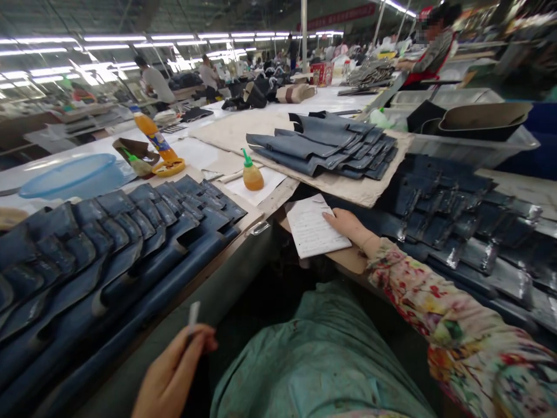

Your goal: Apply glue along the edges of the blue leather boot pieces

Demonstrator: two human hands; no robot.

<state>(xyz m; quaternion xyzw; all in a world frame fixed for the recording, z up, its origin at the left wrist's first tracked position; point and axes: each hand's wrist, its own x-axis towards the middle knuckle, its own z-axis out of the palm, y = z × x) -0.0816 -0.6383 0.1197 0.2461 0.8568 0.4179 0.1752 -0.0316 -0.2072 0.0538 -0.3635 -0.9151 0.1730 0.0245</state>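
My right hand (348, 227) lies flat on a white sheet of written paper (311, 226) at the table edge, fingers stretched out along its right side. My left hand (174, 368) is low in front of me, pinching a thin white pen-like stick (192, 316) that points upward. Rows of overlapping dark blue leather pieces (108, 244) cover the table to my left, and more dark pieces (452, 215) lie to my right. A stack of blue-grey leather pieces (326, 145) rests on a beige cloth (226, 130) beyond the paper.
A small orange glue bottle with a green tip (252, 172) stands near the paper. An orange drink bottle (153, 134) and a blue plastic basin (72, 174) sit at the left. A clear bin (470, 145) holds dark trays at right. Other people work at far tables.
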